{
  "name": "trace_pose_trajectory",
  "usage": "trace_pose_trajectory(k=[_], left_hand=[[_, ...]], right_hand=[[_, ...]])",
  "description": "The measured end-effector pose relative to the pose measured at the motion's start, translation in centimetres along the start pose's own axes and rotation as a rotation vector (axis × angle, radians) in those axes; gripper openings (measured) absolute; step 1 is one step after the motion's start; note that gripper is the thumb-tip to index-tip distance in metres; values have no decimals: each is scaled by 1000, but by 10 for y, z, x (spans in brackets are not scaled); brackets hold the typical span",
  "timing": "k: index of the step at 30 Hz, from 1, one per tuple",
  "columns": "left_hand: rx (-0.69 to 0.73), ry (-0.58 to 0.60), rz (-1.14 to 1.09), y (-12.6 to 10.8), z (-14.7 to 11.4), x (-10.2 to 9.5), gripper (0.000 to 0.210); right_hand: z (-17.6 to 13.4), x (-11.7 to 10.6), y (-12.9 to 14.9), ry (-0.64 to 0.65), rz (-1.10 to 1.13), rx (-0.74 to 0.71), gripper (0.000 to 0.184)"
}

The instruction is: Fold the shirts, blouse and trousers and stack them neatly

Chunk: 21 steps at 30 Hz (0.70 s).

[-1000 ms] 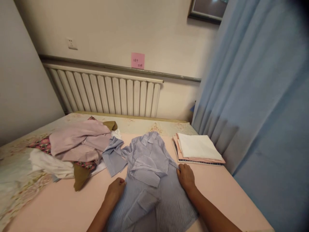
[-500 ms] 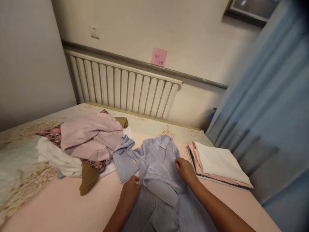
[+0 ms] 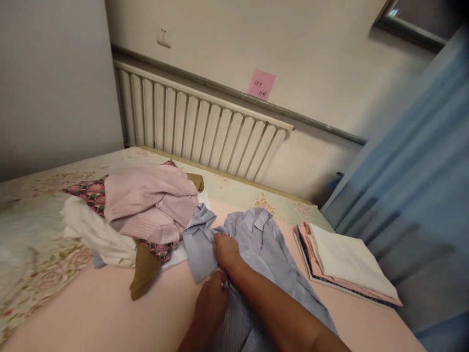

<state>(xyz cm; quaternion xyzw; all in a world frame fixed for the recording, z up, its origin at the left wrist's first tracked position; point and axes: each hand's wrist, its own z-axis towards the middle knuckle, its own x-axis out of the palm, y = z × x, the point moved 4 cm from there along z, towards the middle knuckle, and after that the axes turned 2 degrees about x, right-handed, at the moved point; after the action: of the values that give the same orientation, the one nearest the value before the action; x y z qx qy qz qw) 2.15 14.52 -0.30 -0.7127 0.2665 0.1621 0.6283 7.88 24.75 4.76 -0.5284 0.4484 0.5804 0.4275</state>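
Shirt (image 3: 276, 256): blue, striped, spread on the pink cloth (image 3: 164, 308) between the pile (image 3: 150, 203) and the stack (image 3: 353, 259), collar (image 3: 259, 220) toward the radiator (image 3: 205, 127).
Right hand (image 3: 227, 252): reaches across the shirt, fingers pinching its sleeve (image 3: 201, 254).
Left hand (image 3: 213, 297): just nearer the wearer, fingers curled at the shirt's side; whether they pinch fabric cannot be told.
Pile: rumpled clothes, mauve on top, beside the sleeve.
Stack: folded, white uppermost.
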Motion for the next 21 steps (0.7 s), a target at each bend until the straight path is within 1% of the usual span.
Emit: trace_pose_trajectory(k=[2,5,8,10,12,15,17,19,21], left_hand=[[17,-1,17,-1,0,1,17],[-7,-3,33,-1,1,0,15],[-26,3,31,-1,3,-1,13],[-40,7,33,-1,4,-1,12],[-46,6,45,0,5,-1,11],[-29,0,60,-1,4,-1,15],[-26,0,75,-2,3,-1,18],[-46,1,94,-4,1,-2,20],[-69,1,100,-6,-1,-3,18]], right_hand=[[2,1,-1,-24,-1,27,23],[3,1,-3,-110,73,47,25],[-1,5,-2,-150,179,-34,20],[-5,6,-4,-142,201,-86,16],[-10,3,-10,-147,207,-110,14],[-15,-9,-27,-177,202,-105,16],[-10,-20,-44,-199,183,-73,18],[2,-29,-62,-211,154,-34,20],[22,-37,-76,-210,120,-5,23]])
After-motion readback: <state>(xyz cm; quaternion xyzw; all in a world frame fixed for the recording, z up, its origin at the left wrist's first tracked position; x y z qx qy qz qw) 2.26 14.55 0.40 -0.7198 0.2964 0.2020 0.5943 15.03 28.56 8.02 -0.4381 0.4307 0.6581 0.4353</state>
